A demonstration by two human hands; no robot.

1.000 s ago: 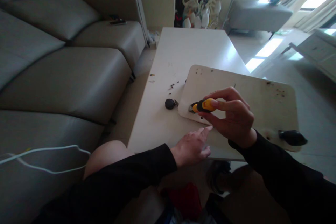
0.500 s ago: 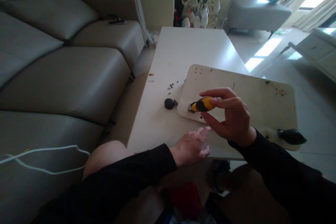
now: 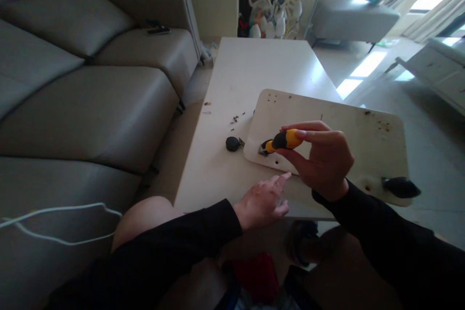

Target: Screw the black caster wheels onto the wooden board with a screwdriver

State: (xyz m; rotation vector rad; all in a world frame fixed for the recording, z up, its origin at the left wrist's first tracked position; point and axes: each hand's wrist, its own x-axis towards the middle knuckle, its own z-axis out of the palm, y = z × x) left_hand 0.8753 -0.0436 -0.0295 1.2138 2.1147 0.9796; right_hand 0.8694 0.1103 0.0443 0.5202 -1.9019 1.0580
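My right hand pinches the yellow and black handle of a screwdriver between thumb and fingers. The screwdriver slants down to the left, its lower end at a small metal bracket on the left end of a pale board. Its tip is too small to make out. My left hand lies at the table's near edge, index finger stretched to the board's front edge and holding nothing. A black round wheel-like piece sits just left of the board. Another black piece stands at its right front corner.
The board lies across a white table, overhanging on the right. Several small dark screws are scattered left of the board. A grey sofa runs along the left, with a white cable on it. Something red is below the table.
My right hand has turned slightly on the screwdriver handle, which tips a little more to the right. The left hand stays in place. The whole view has shifted slightly.
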